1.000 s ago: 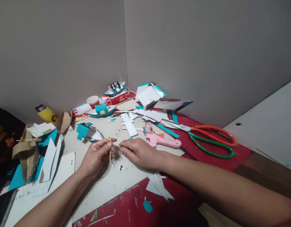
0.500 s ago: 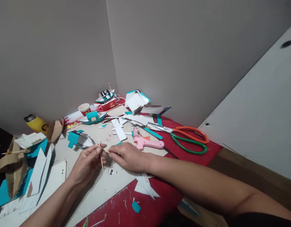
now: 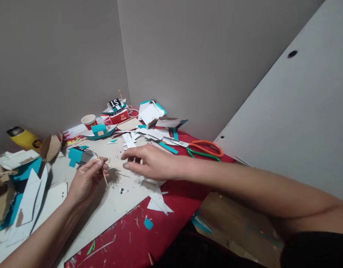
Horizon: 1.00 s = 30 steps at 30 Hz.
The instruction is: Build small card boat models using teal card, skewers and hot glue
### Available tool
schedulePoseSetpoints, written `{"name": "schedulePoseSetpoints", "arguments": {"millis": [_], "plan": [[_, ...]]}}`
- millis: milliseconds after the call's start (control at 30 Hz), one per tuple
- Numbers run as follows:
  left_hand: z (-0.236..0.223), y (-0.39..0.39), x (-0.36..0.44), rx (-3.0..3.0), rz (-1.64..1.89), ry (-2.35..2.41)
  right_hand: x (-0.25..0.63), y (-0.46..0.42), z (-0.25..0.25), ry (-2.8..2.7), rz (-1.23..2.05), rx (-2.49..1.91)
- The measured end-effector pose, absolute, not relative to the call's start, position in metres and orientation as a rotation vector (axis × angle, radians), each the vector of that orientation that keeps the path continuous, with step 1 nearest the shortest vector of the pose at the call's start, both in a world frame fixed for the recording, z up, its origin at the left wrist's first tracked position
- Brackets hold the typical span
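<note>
My left hand [image 3: 87, 178] pinches thin wooden sticks [image 3: 105, 179] between thumb and fingers; one points down toward the board and another juts to the right. To the right, my right hand [image 3: 151, 162] hovers with thumb and fingers apart, holding nothing that I can see. Just behind my left hand lies a teal and grey paper model [image 3: 80, 156]. A teal paper boat [image 3: 99, 133] stands farther back. Scissors [image 3: 205, 148] with orange and green handles lie beyond my right forearm. My right hand hides the pink glue gun.
Cardboard and paper pieces [image 3: 29, 197] pile up at the left beside a yellow bottle [image 3: 25, 139]. A paper cup [image 3: 89, 121] and another boat model [image 3: 115, 106] stand near the wall corner. Paper scraps [image 3: 159, 201] lie on the red tabletop [image 3: 127, 238] and pale board [image 3: 110, 203].
My right hand has let go of the stick and moved right, its fingers now apart. My left hand keeps its pinch on the sticks. The view has shifted slightly right.
</note>
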State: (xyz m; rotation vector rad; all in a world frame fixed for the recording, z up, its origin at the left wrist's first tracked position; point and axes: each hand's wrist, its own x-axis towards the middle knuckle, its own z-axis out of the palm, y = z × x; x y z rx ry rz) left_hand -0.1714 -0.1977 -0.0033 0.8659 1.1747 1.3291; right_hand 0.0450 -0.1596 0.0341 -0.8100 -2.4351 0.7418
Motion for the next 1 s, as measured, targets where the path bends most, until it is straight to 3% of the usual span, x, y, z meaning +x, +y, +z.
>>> {"name": "schedulePoseSetpoints", "arguments": {"millis": [100,233,500,767,1000], "plan": [[-0.005,-0.197,-0.172,0.847,1.36,1.186,0.08,-0.16,0.041,-2.578,0.501,-0.973],[-0.01,-0.197,-0.174,0.834,1.387,1.175,0.12,-0.157,0.013,-2.696,0.051,-1.346],[-0.013,-0.198,-0.172,0.842,1.375,1.216,0.136,-0.154,-0.023,-2.699,0.142,-1.418],[-0.015,-0.199,-0.168,0.823,1.308,1.237,0.152,-0.14,-0.023,-2.682,-0.037,-1.318],[-0.017,-0.199,-0.168,0.844,1.302,1.264,0.093,-0.144,-0.01,-2.702,0.024,-0.786]]}}
